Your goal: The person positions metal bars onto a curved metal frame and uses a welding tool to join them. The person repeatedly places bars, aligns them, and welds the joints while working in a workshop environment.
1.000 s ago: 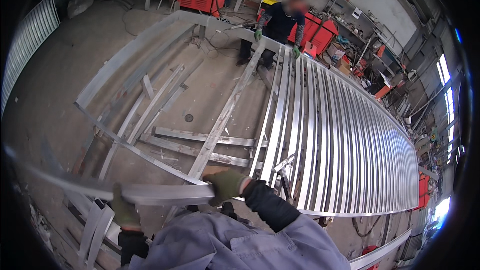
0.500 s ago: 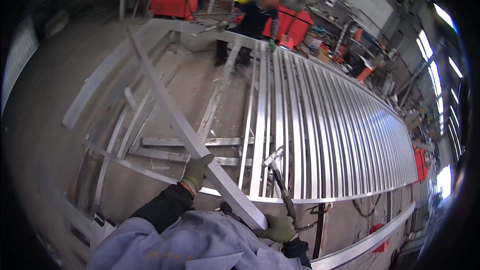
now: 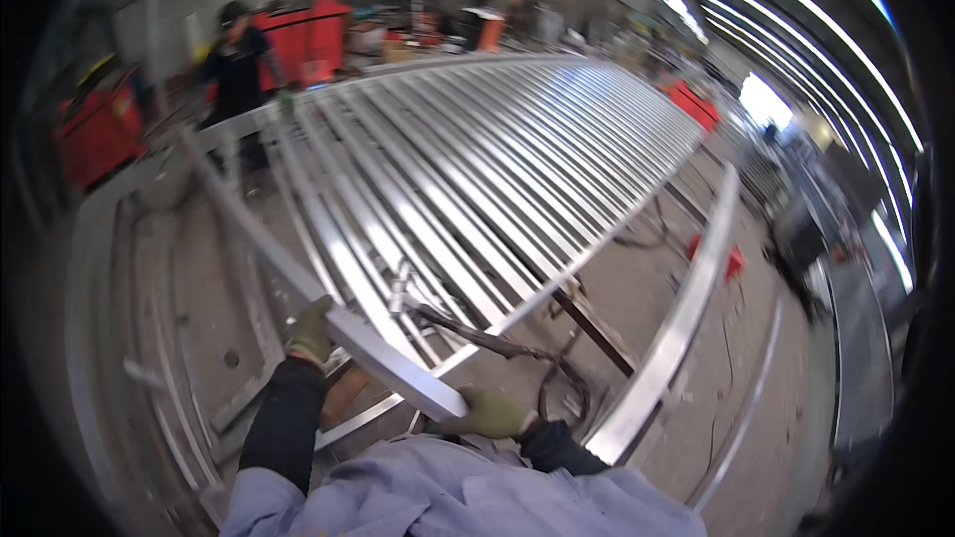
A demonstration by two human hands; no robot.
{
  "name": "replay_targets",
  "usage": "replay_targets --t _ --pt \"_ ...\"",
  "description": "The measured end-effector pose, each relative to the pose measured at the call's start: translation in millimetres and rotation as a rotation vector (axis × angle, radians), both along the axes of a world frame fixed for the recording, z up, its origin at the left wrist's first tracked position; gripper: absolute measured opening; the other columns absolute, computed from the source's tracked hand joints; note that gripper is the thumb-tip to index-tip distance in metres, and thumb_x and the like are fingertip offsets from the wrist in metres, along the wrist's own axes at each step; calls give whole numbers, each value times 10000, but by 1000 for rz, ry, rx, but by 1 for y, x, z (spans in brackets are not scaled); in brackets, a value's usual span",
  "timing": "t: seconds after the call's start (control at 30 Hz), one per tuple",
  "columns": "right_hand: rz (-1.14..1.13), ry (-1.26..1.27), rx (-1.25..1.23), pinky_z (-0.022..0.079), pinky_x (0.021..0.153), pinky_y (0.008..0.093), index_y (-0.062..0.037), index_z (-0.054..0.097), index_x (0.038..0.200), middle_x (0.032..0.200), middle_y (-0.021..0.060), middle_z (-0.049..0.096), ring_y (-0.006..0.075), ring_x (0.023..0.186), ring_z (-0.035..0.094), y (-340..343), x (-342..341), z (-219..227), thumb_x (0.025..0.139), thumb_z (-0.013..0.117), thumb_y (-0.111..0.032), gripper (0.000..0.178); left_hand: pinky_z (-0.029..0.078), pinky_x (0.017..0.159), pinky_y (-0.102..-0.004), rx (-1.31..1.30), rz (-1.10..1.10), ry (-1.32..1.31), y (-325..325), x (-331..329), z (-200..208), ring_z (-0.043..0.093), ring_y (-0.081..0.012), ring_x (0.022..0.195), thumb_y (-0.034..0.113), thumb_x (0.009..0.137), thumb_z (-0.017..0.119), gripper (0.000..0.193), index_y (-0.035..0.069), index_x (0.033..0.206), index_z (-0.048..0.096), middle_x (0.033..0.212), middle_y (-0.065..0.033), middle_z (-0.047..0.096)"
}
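A wide grid of silver metal bars point(image 3: 477, 169) is lying across the workshop floor, a person in dark clothes point(image 3: 235, 70) standing at its far left corner. A long metal bar point(image 3: 298, 278) is slanting over the grid's near left edge, with the gloved left hand point(image 3: 310, 330) closing around its middle and the gloved right hand point(image 3: 489, 415) gripping its near end.

gloved hands: 2 | long flat silver metal bar point(image 3: 328, 313): 1 | large slatted silver metal gate panel point(image 3: 477, 169): 1 | other person in dark clothes point(image 3: 237, 70): 1
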State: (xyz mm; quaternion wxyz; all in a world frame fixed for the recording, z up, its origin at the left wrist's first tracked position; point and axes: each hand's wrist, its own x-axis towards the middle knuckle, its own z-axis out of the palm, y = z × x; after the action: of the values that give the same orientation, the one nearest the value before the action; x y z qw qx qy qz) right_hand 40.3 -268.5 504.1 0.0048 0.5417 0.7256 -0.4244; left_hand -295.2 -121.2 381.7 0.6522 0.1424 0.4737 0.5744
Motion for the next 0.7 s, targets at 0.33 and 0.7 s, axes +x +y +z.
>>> replay_targets --t 0.33,0.7 --pt "-76 18 -118 598 878 450 31 703 1283 1082 228 798 359 997 774 78 14 -34 836 777 -640 809 550 1013 -496 6 -40 -9 108 -28 -62 660 -319 1122 347 937 766 536 28 1345 625 1225 -123 675" --pt "-98 142 -78 595 926 498 79 625 1284 1129 303 758 450 1053 753 141 -9 -82 853 740 -648 853 485 1140 -488 35 -304 -177 106 -1 -82 589 -312 1338 529 1054 645 675 40 1510 549 1424 -130 627"
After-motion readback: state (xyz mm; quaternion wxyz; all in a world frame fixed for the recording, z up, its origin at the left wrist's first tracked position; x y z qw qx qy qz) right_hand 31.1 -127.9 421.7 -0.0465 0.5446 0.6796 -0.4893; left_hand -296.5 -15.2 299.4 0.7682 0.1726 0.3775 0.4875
